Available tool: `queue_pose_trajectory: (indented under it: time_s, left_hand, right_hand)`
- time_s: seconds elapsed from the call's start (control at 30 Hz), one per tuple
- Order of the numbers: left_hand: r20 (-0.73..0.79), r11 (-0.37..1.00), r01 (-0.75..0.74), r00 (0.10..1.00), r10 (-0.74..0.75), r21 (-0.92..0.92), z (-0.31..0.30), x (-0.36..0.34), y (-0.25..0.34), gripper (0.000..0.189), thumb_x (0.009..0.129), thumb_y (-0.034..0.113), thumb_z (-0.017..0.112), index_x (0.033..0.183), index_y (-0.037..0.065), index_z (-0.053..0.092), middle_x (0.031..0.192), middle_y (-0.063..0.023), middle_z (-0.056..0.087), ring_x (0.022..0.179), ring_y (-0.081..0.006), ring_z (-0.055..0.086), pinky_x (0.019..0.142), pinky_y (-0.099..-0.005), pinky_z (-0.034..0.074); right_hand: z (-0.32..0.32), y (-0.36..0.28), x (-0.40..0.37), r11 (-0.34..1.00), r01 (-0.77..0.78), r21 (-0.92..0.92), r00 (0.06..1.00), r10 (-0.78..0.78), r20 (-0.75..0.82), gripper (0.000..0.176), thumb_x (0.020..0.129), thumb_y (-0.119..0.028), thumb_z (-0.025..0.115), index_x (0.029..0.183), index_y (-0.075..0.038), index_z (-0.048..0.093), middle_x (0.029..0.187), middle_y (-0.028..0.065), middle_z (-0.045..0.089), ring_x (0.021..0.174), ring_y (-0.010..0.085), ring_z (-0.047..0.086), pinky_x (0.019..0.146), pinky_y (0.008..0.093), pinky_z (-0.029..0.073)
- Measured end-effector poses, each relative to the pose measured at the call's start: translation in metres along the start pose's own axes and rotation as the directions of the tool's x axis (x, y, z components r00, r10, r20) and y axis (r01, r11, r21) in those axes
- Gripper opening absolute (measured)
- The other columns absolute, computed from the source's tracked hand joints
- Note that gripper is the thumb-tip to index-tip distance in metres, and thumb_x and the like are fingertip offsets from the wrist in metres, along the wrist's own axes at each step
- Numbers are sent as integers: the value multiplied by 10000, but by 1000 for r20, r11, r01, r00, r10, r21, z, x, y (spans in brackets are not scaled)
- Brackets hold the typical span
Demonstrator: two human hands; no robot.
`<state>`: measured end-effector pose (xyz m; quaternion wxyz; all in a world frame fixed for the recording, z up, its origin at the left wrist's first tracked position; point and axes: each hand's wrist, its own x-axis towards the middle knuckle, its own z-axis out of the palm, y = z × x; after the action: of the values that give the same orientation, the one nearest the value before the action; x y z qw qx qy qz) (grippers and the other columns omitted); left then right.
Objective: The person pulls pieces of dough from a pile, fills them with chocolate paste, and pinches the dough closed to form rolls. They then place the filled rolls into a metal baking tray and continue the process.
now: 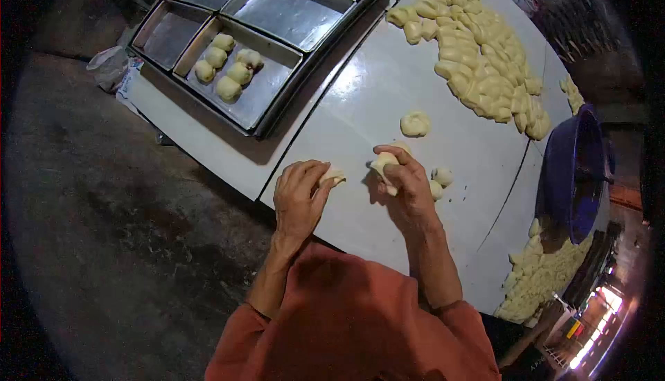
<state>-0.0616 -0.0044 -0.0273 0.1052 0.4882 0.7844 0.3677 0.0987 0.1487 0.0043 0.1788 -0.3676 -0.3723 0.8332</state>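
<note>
My left hand (298, 194) is closed, its thumb and fingertips pinching a small piece of dough (337, 176) at the table's near side. To its right, my right hand (410, 185) is raised a little over the table, closed on another pale piece of dough (381, 165) between thumb and fingers. A flattened round of dough (415, 124) lies just beyond the right hand. Partly hidden behind its fingers is one more dough piece (402, 147). Two small pale balls (442, 176) sit on the table beside the right hand.
Metal pans (291, 8) in a dark tray stand at the far left; one holds several filled-looking dough balls (228, 89). A large heap of dough pieces (478, 55) covers the far right. A purple basin (564, 173) stands at the right edge, near a crumbly yellowish mass (547, 277).
</note>
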Motion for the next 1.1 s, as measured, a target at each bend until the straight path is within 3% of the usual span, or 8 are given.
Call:
queue_pose_trajectory:
  time_s: [0.17,0.33,0.47,0.57,0.6,0.73,0.97,1.1]
  left_hand:
    - [5,998,-1,1000,0,57,-3,8,19,501,797,226,802,1245,56,655,1302,-140,588,1218,-324,530,1023,-446,378]
    - [121,966,71,992,-42,-248,7,20,50,519,799,183,824,1267,52,643,1209,-144,659,1063,-269,641,912,-385,517]
    - [615,374,662,747,-254,-649,21,42,82,351,921,161,733,1192,-48,658,1031,-93,708,908,-97,660,781,-239,544]
    - [587,148,628,771,-247,-764,41,42,83,287,960,113,677,1191,-57,657,997,-85,709,875,-92,654,757,-214,527]
    - [551,216,607,790,-269,-765,39,43,89,251,981,88,642,1192,-46,662,1002,-83,709,876,-94,653,754,-206,522]
    - [500,184,559,817,-287,-808,59,37,87,315,998,125,625,1262,-46,611,1023,-83,708,909,-101,657,808,-218,526]
    - [26,658,-8,999,41,-753,81,51,95,608,1031,335,557,1484,-35,391,1480,-214,468,1390,-283,439,1105,-395,382]
    - [-100,558,-189,977,187,-808,85,64,136,720,957,487,614,1406,-60,483,1357,-226,596,1218,-299,616,993,-380,496]
  right_hand:
    - [-14,-3,-15,949,141,284,988,-114,-109,338,935,-216,649,1218,-76,529,928,64,603,813,147,601,708,299,526]
    - [-12,-4,-27,971,184,153,983,-185,-9,444,1011,-296,583,1370,-82,435,1360,175,572,1170,227,587,964,384,510]
    - [-5,-7,-32,974,226,18,969,-226,101,497,1046,-290,510,1480,-69,410,1583,192,327,1441,267,354,1160,402,316]
    - [-18,-5,-30,847,330,-417,941,-328,79,458,1050,-288,498,1435,-42,470,1600,186,292,1476,280,296,1186,406,270]
    - [-9,-11,-34,831,293,-473,929,-365,-66,407,1038,-244,523,1372,-12,524,1491,181,448,1360,262,457,1112,376,385]
    - [-14,-10,-39,957,260,-130,907,-288,-307,261,979,-118,610,1204,15,627,1065,84,666,952,132,623,822,268,531]
    - [-31,-19,-39,921,386,-55,861,-381,-338,253,910,-40,691,1148,-11,606,1041,61,659,937,113,624,843,261,517]
    - [-27,-29,-47,894,394,213,906,-337,-257,315,897,-12,696,1181,-29,561,1057,61,632,941,135,635,860,261,522]
